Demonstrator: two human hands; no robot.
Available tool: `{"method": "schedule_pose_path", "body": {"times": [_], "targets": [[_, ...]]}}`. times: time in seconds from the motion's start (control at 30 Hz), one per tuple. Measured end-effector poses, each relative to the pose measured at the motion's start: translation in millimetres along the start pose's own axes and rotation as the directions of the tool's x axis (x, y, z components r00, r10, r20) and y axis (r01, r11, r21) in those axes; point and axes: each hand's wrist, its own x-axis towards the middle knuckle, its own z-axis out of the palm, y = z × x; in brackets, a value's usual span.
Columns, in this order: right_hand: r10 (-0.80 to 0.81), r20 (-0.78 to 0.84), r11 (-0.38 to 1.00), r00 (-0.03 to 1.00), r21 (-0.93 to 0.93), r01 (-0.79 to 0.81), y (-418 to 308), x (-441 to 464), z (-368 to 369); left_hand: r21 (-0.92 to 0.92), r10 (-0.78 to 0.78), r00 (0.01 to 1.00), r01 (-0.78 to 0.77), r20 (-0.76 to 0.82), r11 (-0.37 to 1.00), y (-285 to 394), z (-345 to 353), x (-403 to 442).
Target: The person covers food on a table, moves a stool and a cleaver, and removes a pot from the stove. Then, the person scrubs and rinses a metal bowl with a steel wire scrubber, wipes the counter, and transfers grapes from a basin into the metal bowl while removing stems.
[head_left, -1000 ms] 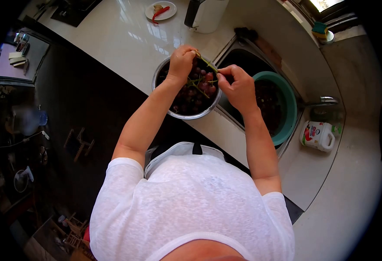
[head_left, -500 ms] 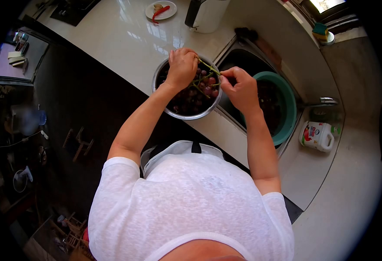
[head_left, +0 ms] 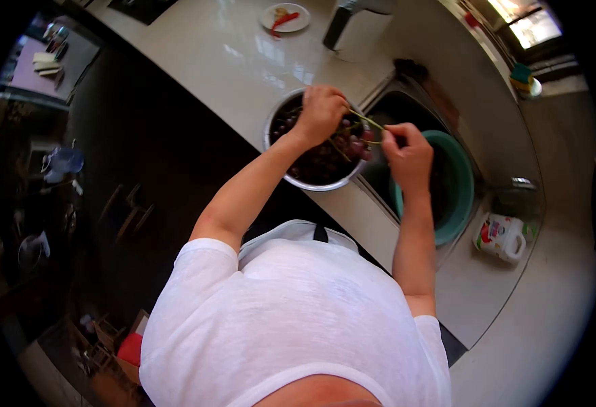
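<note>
Dark red grapes (head_left: 321, 161) fill much of a round metal bowl (head_left: 325, 186) on the counter edge beside the sink. Over the bowl, my left hand (head_left: 319, 117) is closed on one end of a green grape stem (head_left: 367, 120). Closed in a pinch, my right hand (head_left: 410, 154) grips the stem's other end, at the bowl's right side above the sink. A few grapes hang from side branches between the two hands. My left hand's fingertips are partly hidden from view.
A green basin (head_left: 466, 193) stands in the sink (head_left: 377, 178), with dark contents. To the right are a faucet (head_left: 523, 183) and a white jug (head_left: 500, 237). A plate (head_left: 300, 21) with a red chili and a white appliance (head_left: 366, 30) stand on the far counter.
The whole view has shifted, so the bowl and counter appear further right and lower. My right hand now sits a little further from the left hand, with the stem stretched between them.
</note>
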Motion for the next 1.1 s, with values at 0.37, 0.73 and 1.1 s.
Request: {"method": "schedule_pose_path", "body": {"times": [0.37,0.73,1.1], "targets": [[-0.110,0.048,0.993,0.993,-0.042,0.112,-15,-10,5,0.047,-0.149,0.984,0.154,-0.097,0.987,1,13,-6],[0.160,-0.091,0.965,0.983,0.225,-0.136,-21,-10,-18,0.037,-0.319,0.935,0.317,0.157,0.948,-18,-1,2],[0.149,-0.075,0.940,0.986,0.319,-0.118,-10,6,-5,-0.097,0.065,0.992,-0.076,-0.108,0.992,81,-52,2]]}}
